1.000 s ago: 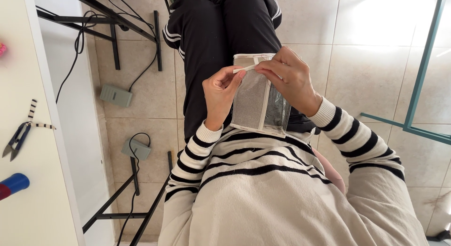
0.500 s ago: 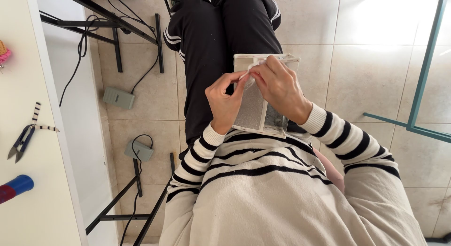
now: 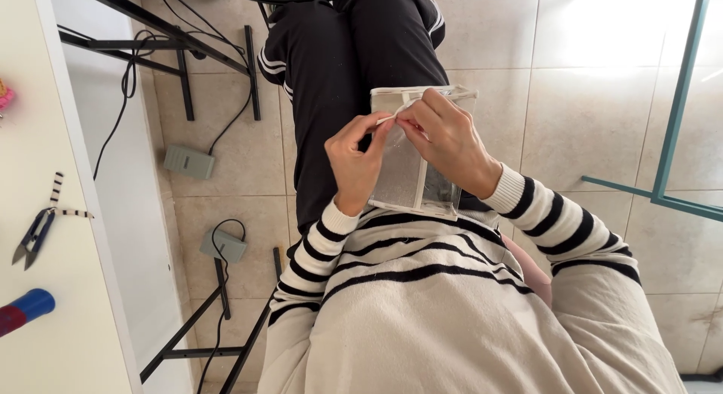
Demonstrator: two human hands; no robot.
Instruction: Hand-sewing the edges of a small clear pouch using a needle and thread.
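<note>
Fingers (image 3: 392, 127) pinch flat pouch (image 3: 410, 179) — glittery.

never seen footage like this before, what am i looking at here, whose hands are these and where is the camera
The camera sits on a person's head and looks straight down, so you see their own body from above: a cream sweater with black stripes, dark trousers, and a tiled floor below.

There is no machine here, only two bare hands. The left hand and the right hand meet over a small flat pouch with a clear panel resting on the lap. The fingers of both hands pinch something thin and white at the pouch's top edge; it is too small to tell what it is.

At the left edge is a pale table. On it lie small thread snips and a blue and red object. Two grey foot pedals with cables sit on the floor.
</note>
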